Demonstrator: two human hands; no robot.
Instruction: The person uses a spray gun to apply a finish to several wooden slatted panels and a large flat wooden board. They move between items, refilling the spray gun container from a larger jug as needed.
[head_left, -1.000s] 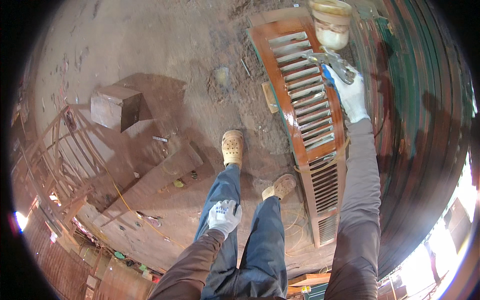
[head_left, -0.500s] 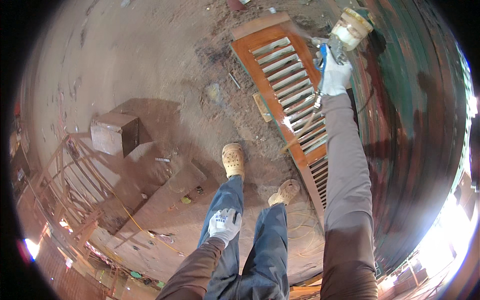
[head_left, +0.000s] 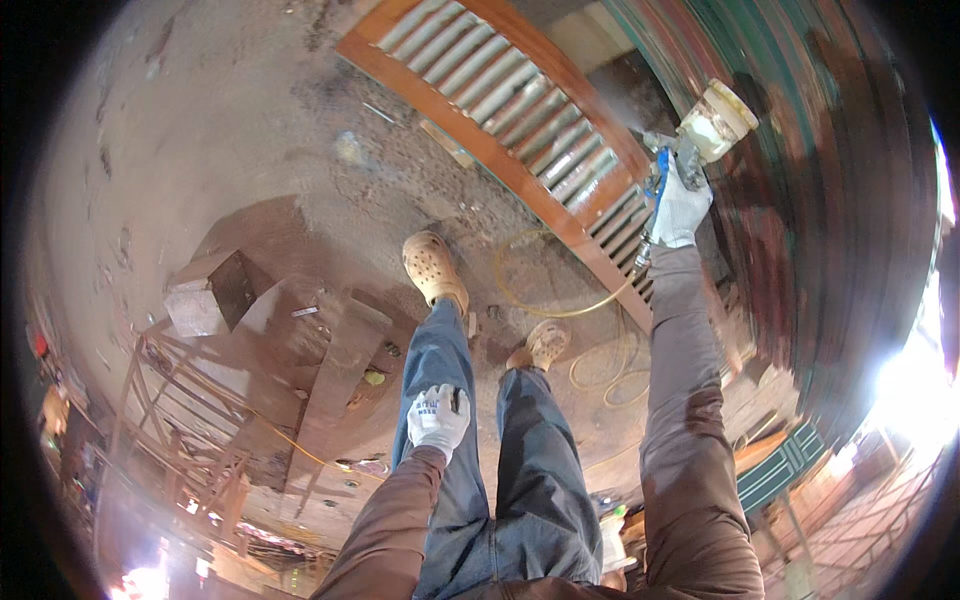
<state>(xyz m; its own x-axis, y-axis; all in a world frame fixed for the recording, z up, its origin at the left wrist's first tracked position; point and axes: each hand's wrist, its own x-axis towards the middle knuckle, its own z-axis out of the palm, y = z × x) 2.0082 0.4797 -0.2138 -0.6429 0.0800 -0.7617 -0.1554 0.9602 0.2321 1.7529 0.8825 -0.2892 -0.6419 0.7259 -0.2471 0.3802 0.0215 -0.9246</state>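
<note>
Louvred panel, top cut off

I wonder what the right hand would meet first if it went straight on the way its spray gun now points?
Most likely the brown frame of the slatted panel; depth is unclear, so the right hand and spray gun might pass above it.

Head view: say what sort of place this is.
Probably a wood finishing workshop: the white-gloved right hand holds a grey metal spray gun near a brown slatted wooden shutter; a thin yellow hose loops across the brown floor.
</note>
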